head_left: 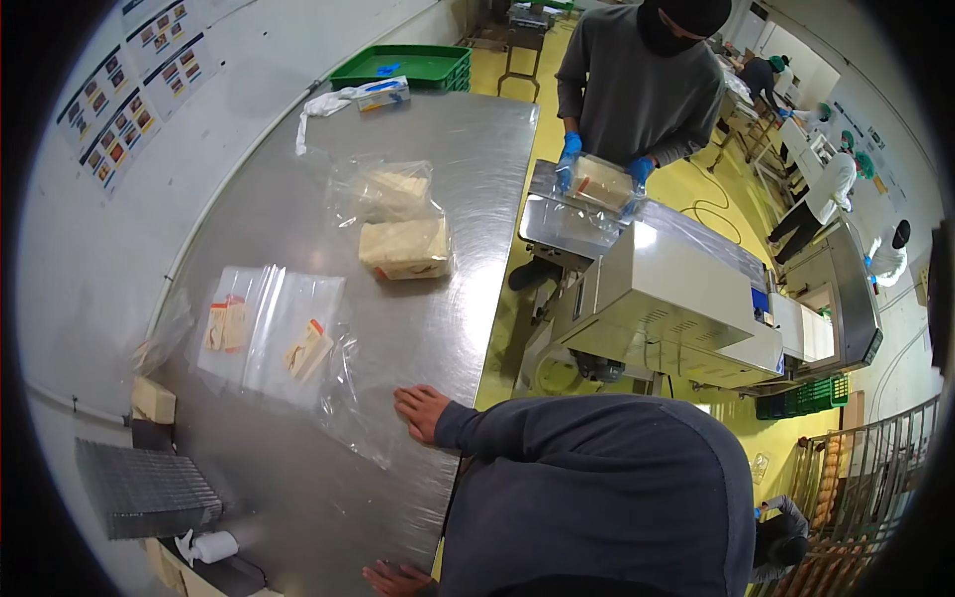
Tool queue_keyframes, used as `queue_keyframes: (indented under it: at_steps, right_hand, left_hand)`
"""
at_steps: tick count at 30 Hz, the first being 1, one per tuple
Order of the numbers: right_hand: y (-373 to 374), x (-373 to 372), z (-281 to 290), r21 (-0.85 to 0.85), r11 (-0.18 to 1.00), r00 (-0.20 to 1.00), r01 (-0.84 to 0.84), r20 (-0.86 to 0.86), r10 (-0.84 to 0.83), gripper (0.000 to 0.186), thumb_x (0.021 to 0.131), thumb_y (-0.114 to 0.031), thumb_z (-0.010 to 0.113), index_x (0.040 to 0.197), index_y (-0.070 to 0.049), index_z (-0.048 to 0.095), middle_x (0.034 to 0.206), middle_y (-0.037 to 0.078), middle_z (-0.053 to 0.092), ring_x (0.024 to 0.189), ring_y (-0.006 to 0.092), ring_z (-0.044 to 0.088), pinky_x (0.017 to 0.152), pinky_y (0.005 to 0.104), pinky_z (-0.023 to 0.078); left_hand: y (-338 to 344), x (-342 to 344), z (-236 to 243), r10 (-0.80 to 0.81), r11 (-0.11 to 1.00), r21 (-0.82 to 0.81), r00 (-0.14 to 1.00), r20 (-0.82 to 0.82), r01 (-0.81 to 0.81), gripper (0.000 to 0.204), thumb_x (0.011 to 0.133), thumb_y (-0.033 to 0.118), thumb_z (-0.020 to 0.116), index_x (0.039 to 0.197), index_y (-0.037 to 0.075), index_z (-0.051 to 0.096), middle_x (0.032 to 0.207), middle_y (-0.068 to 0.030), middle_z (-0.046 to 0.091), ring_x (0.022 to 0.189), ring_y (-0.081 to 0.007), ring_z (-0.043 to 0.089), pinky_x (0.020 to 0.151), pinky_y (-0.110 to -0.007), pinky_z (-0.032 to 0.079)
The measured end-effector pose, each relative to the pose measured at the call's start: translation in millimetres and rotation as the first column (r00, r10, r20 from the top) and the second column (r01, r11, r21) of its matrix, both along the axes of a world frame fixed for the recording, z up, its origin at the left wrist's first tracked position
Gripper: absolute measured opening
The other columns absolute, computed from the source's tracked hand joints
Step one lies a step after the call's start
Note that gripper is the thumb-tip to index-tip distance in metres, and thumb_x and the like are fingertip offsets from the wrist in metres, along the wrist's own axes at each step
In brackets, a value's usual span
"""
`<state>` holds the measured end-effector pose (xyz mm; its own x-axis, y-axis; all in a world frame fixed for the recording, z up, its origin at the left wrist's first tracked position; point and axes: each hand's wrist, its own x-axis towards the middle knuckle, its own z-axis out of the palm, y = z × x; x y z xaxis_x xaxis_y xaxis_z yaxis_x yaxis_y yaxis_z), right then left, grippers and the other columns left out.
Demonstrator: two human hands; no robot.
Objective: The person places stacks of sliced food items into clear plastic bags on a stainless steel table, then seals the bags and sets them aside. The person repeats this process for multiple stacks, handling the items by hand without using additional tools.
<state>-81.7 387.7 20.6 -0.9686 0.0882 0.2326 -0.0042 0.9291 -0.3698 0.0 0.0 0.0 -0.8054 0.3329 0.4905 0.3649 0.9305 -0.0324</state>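
Far left: a grey, ribbed stack of trays [149,488], with a white plastic spray bottle [215,546] just beside it and a pale cream rectangular block [153,400] behind.

Left of centre on the brushed-steel table [288,468]: a flat pile of clear plastic bags [261,343], bearing cream-and-red printed cards [227,323]; whether these lie on or inside the plastic, cannot tell. The pile should be light, limp and slippery, prone to cling; best pinched singly at a free edge. Loose clear film [358,423] trails from its near side and likely creases easily.

Centre, beyond the pile: a cream block in crinkled clear plastic [393,189], and touching or just beside it a larger cream brick-shaped block [403,247]. Both look soft and dentable, of moderate weight; a broad, even hold on the two long sides suits them.

Lower centre: the bare left hand [396,578], partly cut off, rests on the table, fingers loose and holding nothing. Above it, the bare right hand [420,410] lies on the table near the film, fingers spread, also holding nothing.

Right: a blue-gloved co-worker [637,95] grasps a bagged cream block [602,186] by both ends, beside a pale metal machine [667,289].
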Motion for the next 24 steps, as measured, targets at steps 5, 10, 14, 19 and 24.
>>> queue_keyframes:
  at_steps: [5, 10, 14, 19, 24]
  right_hand:
    - [-11, -3, 8, -0.057, 0.998, 0.999, 0.018, -0.040, -0.021, 0.044, 0.076, -0.019, 0.050, 0.115, -0.001, 0.047, 0.129, 0.017, 0.041, 0.122, 0.0271, 0.036, 0.102, 0.0403, 0.027]
    - [-4, 0, 11, -0.056, 0.998, 0.999, 0.012, -0.030, -0.013, 0.043, 0.075, -0.019, 0.050, 0.114, -0.001, 0.047, 0.129, 0.017, 0.041, 0.122, 0.0270, 0.037, 0.102, 0.0402, 0.028]
    - [-5, -1, 7, -0.064, 0.998, 0.997, 0.016, -0.068, -0.021, 0.043, 0.074, -0.018, 0.050, 0.114, -0.001, 0.047, 0.128, 0.017, 0.042, 0.121, 0.0275, 0.038, 0.101, 0.0401, 0.028]
    - [1, -1, 6, -0.063, 0.997, 0.996, 0.046, -0.074, -0.050, 0.043, 0.073, -0.019, 0.051, 0.112, -0.001, 0.048, 0.126, 0.018, 0.042, 0.119, 0.0289, 0.039, 0.100, 0.0409, 0.029]
    - [-3, -4, 16, -0.072, 0.997, 0.998, -0.020, -0.056, 0.016, 0.044, 0.070, -0.019, 0.054, 0.109, 0.000, 0.049, 0.122, 0.019, 0.045, 0.117, 0.0298, 0.040, 0.097, 0.0411, 0.031]
  left_hand:
    - [-12, -4, 12, 0.080, 0.964, -0.247, 0.994, -0.076, -0.097, 0.046, 0.089, 0.037, 0.031, 0.122, 0.008, 0.048, 0.135, -0.0156, 0.038, 0.122, -0.0257, 0.041, 0.095, -0.043, 0.033]
    - [0, -3, 14, 0.026, 0.993, -0.113, 0.999, -0.031, -0.030, 0.047, 0.090, 0.037, 0.033, 0.122, 0.007, 0.047, 0.133, -0.0160, 0.039, 0.121, -0.0314, 0.041, 0.096, -0.046, 0.033]
    - [-6, 1, 11, 0.065, 0.993, -0.101, 0.994, 0.086, -0.056, 0.046, 0.090, 0.036, 0.034, 0.122, 0.006, 0.047, 0.132, -0.0172, 0.040, 0.122, -0.0352, 0.039, 0.096, -0.048, 0.033]
    - [5, -5, 13, 0.055, 0.998, -0.039, 0.987, 0.151, -0.049, 0.046, 0.092, 0.036, 0.032, 0.123, 0.006, 0.045, 0.135, -0.0212, 0.034, 0.124, -0.0365, 0.034, 0.099, -0.051, 0.027]
    - [10, 8, 27, 0.071, 0.997, 0.008, 0.981, 0.179, -0.074, 0.044, 0.090, 0.031, 0.036, 0.124, 0.003, 0.044, 0.134, -0.0221, 0.035, 0.124, -0.0378, 0.034, 0.099, -0.050, 0.027]
